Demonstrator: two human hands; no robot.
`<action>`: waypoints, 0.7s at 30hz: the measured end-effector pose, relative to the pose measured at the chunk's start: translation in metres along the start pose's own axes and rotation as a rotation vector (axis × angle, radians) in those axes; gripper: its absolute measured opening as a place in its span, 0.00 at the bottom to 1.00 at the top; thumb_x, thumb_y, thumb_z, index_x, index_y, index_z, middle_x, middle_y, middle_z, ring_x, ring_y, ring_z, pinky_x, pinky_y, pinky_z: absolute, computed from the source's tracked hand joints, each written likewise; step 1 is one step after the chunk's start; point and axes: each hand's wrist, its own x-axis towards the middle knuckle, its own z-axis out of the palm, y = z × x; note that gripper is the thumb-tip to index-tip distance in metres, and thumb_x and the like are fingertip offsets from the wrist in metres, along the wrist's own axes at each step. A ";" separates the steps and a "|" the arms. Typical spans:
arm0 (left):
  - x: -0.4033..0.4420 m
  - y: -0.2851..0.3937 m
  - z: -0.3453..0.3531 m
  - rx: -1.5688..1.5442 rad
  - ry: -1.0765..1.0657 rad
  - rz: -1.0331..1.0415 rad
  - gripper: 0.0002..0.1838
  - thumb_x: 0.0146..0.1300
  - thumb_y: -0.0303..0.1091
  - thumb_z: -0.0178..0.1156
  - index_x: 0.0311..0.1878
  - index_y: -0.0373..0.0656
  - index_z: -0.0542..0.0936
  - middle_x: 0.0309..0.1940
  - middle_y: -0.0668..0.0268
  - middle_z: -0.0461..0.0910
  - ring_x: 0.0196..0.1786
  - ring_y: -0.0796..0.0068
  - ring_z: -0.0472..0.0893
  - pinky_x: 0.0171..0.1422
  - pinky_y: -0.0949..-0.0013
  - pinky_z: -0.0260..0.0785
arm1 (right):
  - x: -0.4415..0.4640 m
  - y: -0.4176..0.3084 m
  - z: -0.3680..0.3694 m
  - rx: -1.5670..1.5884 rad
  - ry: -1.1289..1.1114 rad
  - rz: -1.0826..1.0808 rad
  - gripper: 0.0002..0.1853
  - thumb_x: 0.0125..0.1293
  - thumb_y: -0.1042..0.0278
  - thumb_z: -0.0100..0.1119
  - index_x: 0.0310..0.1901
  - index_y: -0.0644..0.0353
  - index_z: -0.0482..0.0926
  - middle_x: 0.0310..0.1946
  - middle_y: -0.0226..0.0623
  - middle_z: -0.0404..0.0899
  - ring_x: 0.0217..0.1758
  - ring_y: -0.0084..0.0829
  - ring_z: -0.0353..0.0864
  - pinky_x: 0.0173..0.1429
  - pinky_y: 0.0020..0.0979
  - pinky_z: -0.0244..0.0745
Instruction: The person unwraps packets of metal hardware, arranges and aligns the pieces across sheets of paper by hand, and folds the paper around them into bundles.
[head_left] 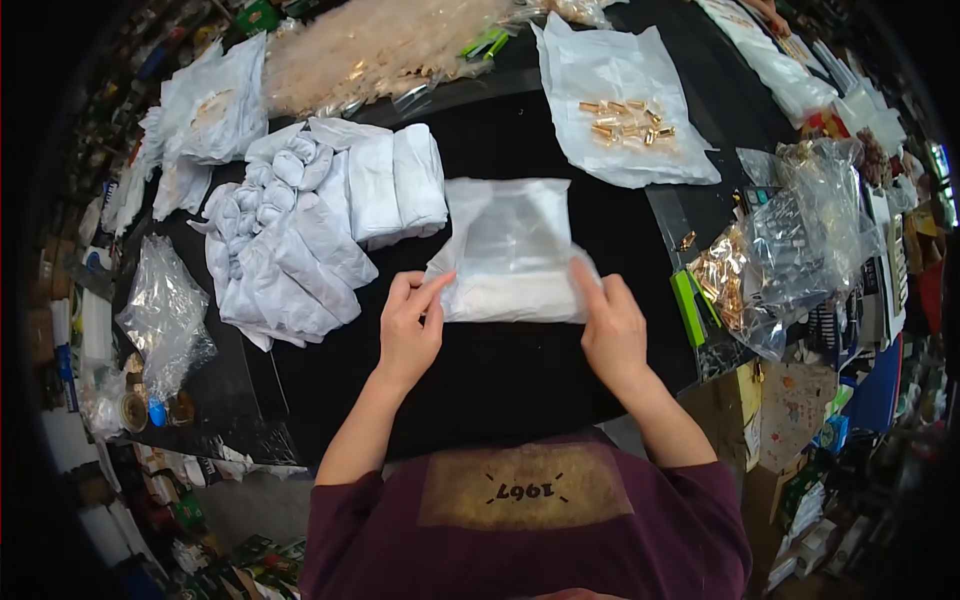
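Observation:
A clear plastic bag point(515, 228) lies flat on the black table mat in front of me, a folded white cloth or paper point(515, 298) filling its lower part. My left hand point(412, 325) pinches the bag's left edge, index finger on top. On the opposite side, my right hand point(614, 325) grips the right edge; its fingertips are slightly blurred and partly behind the film. Left of the bag sit neat folded white cloth bundles point(395, 185) and a looser heap of white cloth pieces point(285, 255), some rolled or knotted.
Gold-coloured small parts point(630, 125) rest on a white sheet point(620, 65) at the back right. A green clip-like tool point(690, 305) lies beside a bag of gold parts point(725, 270). Crumpled clear plastic point(165, 305) is at the left; peach-coloured bags point(370, 45) are behind.

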 end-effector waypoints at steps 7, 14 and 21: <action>0.005 0.039 -0.033 0.192 -0.174 -0.236 0.13 0.65 0.24 0.59 0.52 0.41 0.83 0.38 0.56 0.77 0.38 0.58 0.80 0.41 0.63 0.74 | 0.009 -0.002 -0.029 -0.089 -0.032 0.066 0.30 0.56 0.83 0.56 0.64 0.62 0.73 0.42 0.47 0.73 0.46 0.49 0.76 0.55 0.45 0.73; 0.070 0.020 0.076 -0.074 0.215 0.278 0.27 0.65 0.26 0.57 0.67 0.32 0.66 0.59 0.48 0.74 0.60 0.46 0.72 0.67 0.51 0.62 | 0.063 0.021 0.080 0.184 0.315 0.099 0.24 0.61 0.77 0.60 0.61 0.66 0.73 0.56 0.56 0.74 0.62 0.54 0.73 0.67 0.41 0.69; 0.045 0.001 0.043 -0.005 -0.121 0.390 0.23 0.59 0.30 0.67 0.58 0.39 0.78 0.54 0.58 0.78 0.58 0.55 0.74 0.65 0.60 0.65 | 0.042 0.029 0.007 0.402 -0.086 -0.122 0.19 0.62 0.77 0.64 0.55 0.63 0.76 0.53 0.46 0.77 0.57 0.46 0.77 0.60 0.38 0.74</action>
